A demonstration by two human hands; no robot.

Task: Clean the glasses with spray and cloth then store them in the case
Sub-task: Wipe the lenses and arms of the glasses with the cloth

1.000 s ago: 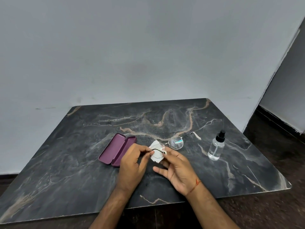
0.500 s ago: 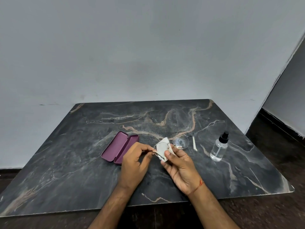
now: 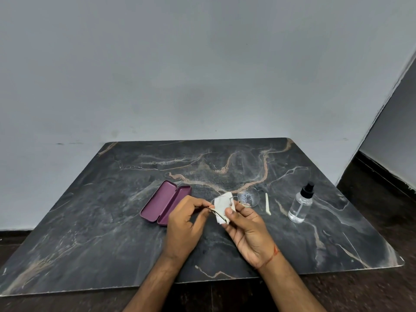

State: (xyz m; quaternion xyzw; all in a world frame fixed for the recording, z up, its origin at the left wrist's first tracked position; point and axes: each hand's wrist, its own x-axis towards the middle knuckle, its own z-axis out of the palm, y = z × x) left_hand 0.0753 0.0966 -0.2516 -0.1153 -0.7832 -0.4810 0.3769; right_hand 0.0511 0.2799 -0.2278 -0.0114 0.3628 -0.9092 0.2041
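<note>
Thin wire-framed glasses [image 3: 247,198] are held above the middle of the dark marble table [image 3: 90,233]. My left hand [image 3: 186,224] pinches the frame at its left end. My right hand [image 3: 245,230] presses a small white cloth [image 3: 221,208] over the left lens, thumb on top. The right lens is bare and speckled with droplets. One pale temple tip [image 3: 267,207] pokes out to the right of the lens. The purple case [image 3: 165,202] lies open on the table just left of my left hand. The clear spray bottle [image 3: 301,204] with a black nozzle stands upright at the right.
A grey wall rises right behind the table's far edge. Dark floor shows to the right of the table and along its near edge.
The cloth has shifted in my right hand from lying flat under the lens to folded over it, and the glasses have turned slightly. The case and bottle have not moved.
</note>
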